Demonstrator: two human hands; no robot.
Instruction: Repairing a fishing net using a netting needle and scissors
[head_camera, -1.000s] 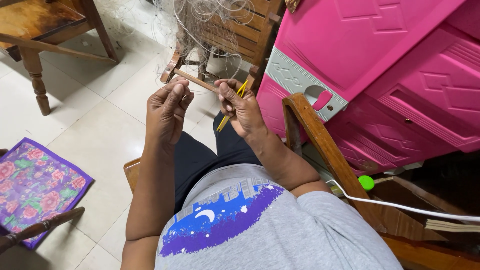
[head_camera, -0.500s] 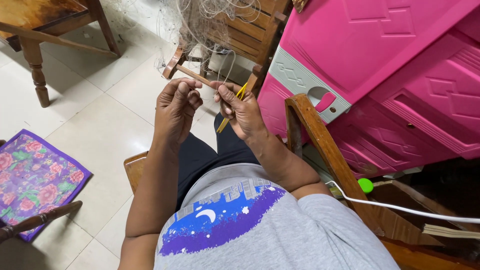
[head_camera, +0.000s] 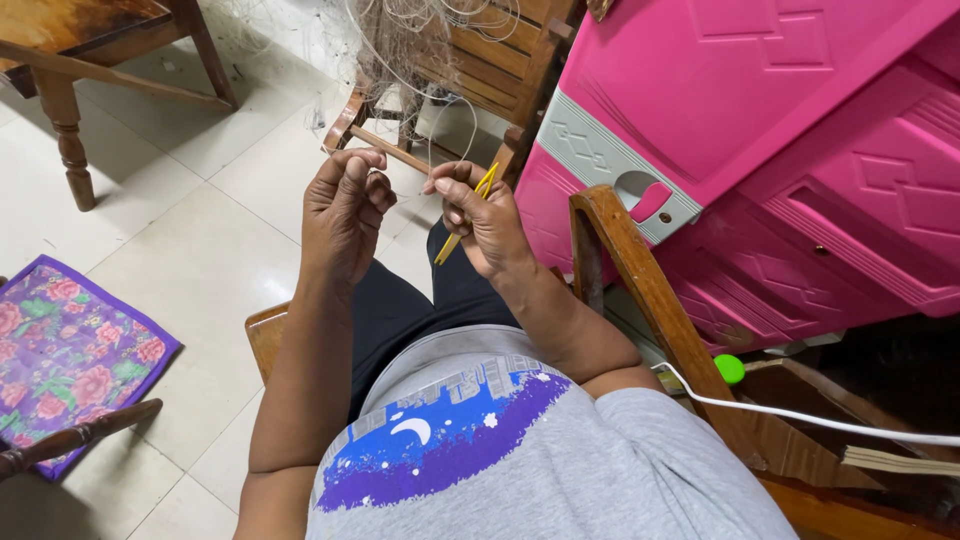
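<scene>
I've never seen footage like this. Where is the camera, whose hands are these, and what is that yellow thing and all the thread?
The camera sits on the person's head and looks down, so you see their own arms, lap and grey shirt from above. There is no machine here, only two bare hands. The right hand grips a thin yellow tool, a flat needle-like stick. The left hand pinches fine pale thread that runs up to a tangle of netting draped over a wooden chair in front. The person sits in another wooden chair, whose arm shows at their right. Beside it stands a pink plastic cabinet. On the tiled floor lies a purple flowered mat, and a wooden table stands at the far left.
</scene>
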